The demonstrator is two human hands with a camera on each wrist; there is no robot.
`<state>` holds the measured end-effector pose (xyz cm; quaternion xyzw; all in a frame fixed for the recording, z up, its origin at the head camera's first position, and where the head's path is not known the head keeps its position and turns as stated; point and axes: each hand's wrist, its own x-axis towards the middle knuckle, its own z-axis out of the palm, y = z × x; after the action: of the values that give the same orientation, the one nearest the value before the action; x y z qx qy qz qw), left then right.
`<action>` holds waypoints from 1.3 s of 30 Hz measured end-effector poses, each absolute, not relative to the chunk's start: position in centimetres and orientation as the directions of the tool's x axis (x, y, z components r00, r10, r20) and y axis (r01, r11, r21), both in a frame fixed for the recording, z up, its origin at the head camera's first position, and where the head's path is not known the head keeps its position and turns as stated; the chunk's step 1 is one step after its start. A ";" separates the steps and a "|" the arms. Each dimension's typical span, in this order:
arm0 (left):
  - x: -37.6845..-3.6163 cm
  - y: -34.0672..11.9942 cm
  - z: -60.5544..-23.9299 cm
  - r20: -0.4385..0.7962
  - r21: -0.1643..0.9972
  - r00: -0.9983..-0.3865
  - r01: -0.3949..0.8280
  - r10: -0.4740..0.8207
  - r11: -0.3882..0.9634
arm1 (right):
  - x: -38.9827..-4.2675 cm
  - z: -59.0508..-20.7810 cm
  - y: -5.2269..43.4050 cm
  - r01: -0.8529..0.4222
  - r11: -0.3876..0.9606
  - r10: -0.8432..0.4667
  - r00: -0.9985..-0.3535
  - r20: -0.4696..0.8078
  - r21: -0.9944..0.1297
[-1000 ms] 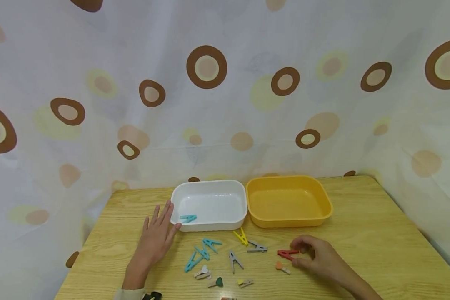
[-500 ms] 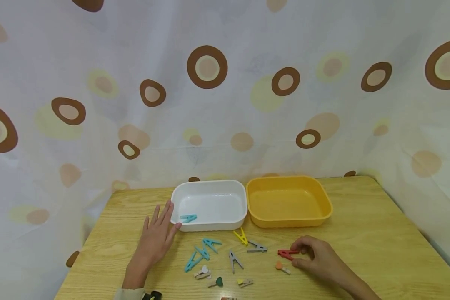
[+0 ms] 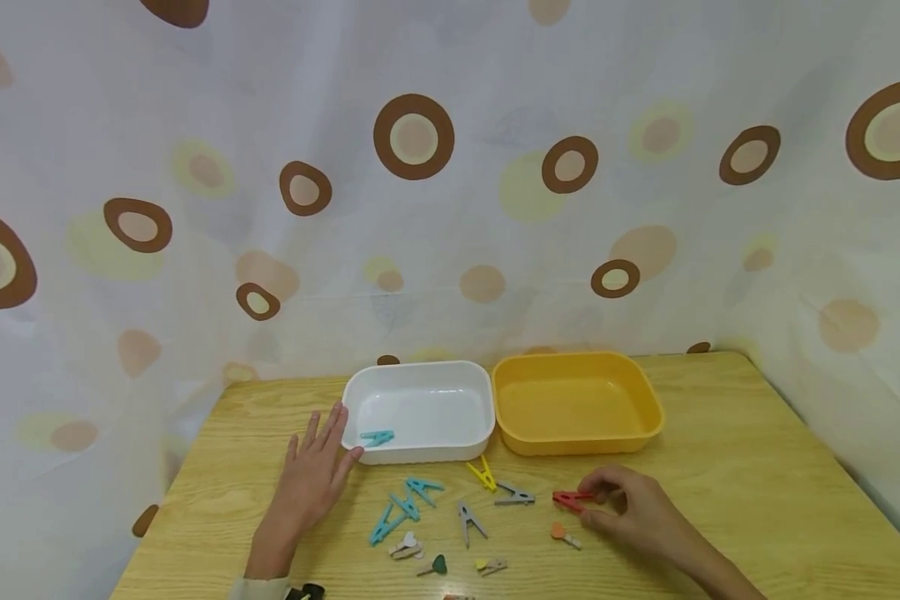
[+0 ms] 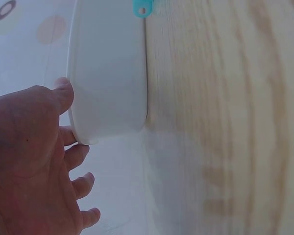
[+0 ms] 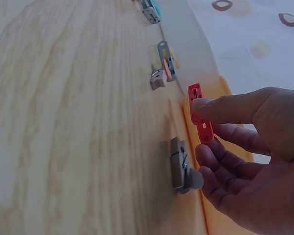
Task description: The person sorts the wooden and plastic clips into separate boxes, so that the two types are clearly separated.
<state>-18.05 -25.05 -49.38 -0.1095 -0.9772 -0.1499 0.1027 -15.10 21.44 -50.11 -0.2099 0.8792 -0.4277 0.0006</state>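
A red plastic clothespin (image 3: 569, 499) is pinched between the thumb and fingers of my right hand (image 3: 636, 510), low over the table's right half. In the right wrist view the same red clothespin (image 5: 205, 130) shows end-on beside the thumb. My left hand (image 3: 306, 490), fingers spread and mostly straight, touches the left front corner of the white tray (image 3: 431, 410). From the left wrist, thumb and fingertips of the left hand (image 4: 32, 156) meet the tray's rim. One light-blue clothespin (image 3: 377, 437) lies inside that tray.
A yellow tray (image 3: 579, 404) adjoins the white one. In front lie several light-blue clothespins (image 3: 405, 505), a yellow clothespin (image 3: 483, 475), grey clothespins (image 3: 515, 495) and small wooden pegs, including one with an orange top (image 3: 566, 535) near my right hand.
My right hand has shifted slightly up and to the left with the red clothespin, which has tilted a little. The left hand stays on the white tray.
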 end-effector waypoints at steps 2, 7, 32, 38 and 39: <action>-18.0 -25.0 -49.3 0.226 0.278 -0.957 0.244 0.184 0.929 | -15.2 -50.1 21.3 -0.411 0.518 -0.380 -0.896 0.229 -0.750; -18.0 -24.9 -49.2 0.230 0.288 -0.956 0.245 0.181 0.926 | -15.6 -49.6 20.8 -0.475 0.464 -0.401 -0.865 0.301 -0.748; -17.9 -24.9 -49.5 0.247 0.282 -0.954 0.241 0.172 0.929 | -16.5 -46.3 15.7 -0.480 0.447 -0.381 -0.866 0.324 -0.755; -17.9 -25.0 -49.4 0.241 0.283 -0.955 0.241 0.175 0.928 | -17.6 -46.2 14.3 -0.482 0.435 -0.359 -0.867 0.345 -0.760; -18.0 -25.0 -49.4 0.237 0.282 -0.956 0.240 0.175 0.929 | -17.8 -46.2 14.1 -0.480 0.432 -0.355 -0.869 0.345 -0.764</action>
<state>-17.96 -24.97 -49.42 -0.1061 -0.9765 -0.1556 0.1043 -17.82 14.10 -46.17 -0.2473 0.8437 -0.4719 -0.0660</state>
